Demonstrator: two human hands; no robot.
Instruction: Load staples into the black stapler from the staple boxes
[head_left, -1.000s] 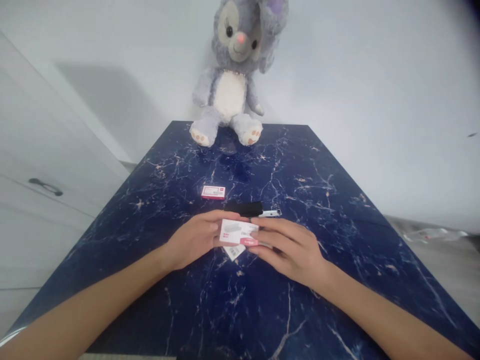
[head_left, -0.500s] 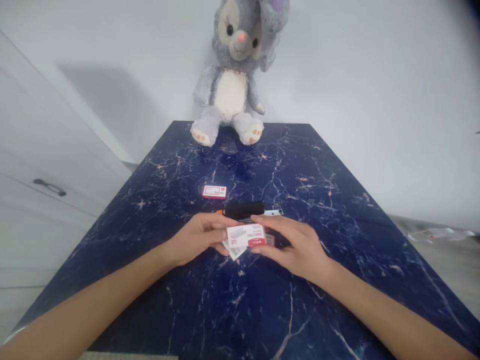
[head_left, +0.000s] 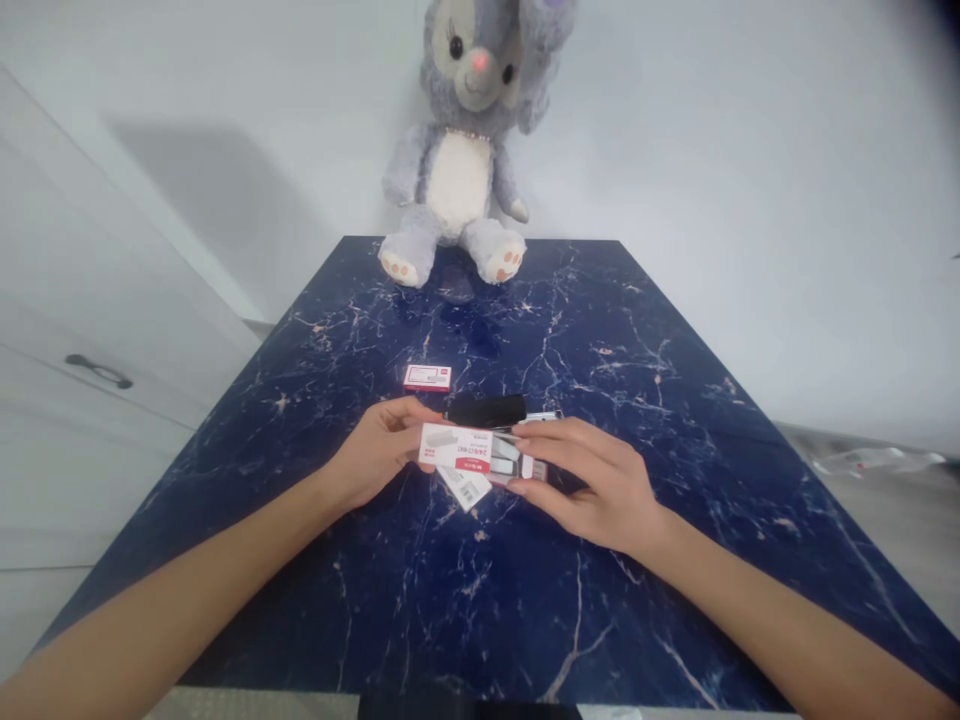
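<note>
Blue table [head_left: 450, 600], one plush toy [head_left: 459, 180], left grip [head_left: 375, 450] holding one box [head_left: 456, 449], right grip [head_left: 600, 487] unclear

Table [head_left: 480, 610]: on its far end, before the wall [head_left: 712, 120], a seated plush toy [head_left: 459, 185]; nearer, a small box [head_left: 427, 378]; nearer again and slightly right, a stapler [head_left: 486, 411] lying crosswise, just behind the hands. Before the stapler, a carton [head_left: 455, 448], left hand [head_left: 386, 440] at its left end, an inner piece [head_left: 504, 462] between its right end and the right hand [head_left: 600, 485], and a packet [head_left: 466, 490] partly beneath it. Left of the table, a cabinet [head_left: 112, 450]; right, the floor [head_left: 900, 510].
</note>
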